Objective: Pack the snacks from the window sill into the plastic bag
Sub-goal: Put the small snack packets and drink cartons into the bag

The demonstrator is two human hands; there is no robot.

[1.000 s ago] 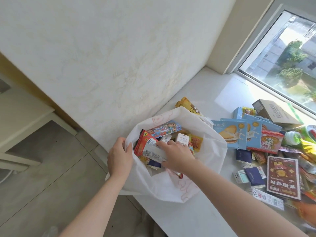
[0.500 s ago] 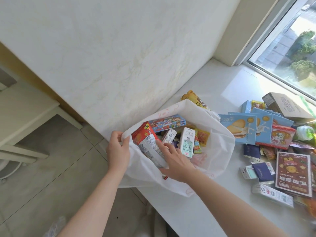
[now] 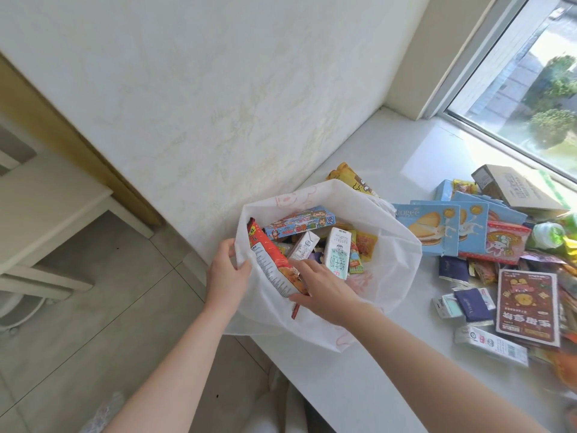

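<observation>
Now the red snack pack (image 3: 274,267) stands on edge against the 9 o'clock wall of the plastic bag (image 3: 390,270), where a second ago it lay flatter under our palm, nearer the middle of the mouth. Our right hand (image 3: 324,292) has slid to its near end, thumb beneath and fingers over the top, closed on the pack. Our left hand (image 3: 226,270) pinches the bag's rim at 9 o'clock, just outside the pack, holding the mouth wide. With the pack moved aside, a white milk carton (image 3: 337,257) shows upright at 3 o'clock of it. The bag sits at the near edge of the window sill (image 3: 390,157), its left side past the edge. We judge this pack as good as packed; letting go should leave it leaning on the wall. Plenty is left: at 3 o'clock of the bag lie the blue biscuit boxes (image 3: 437,226), a dark red box (image 3: 527,304) and many small packets, so the task looks far from done
</observation>
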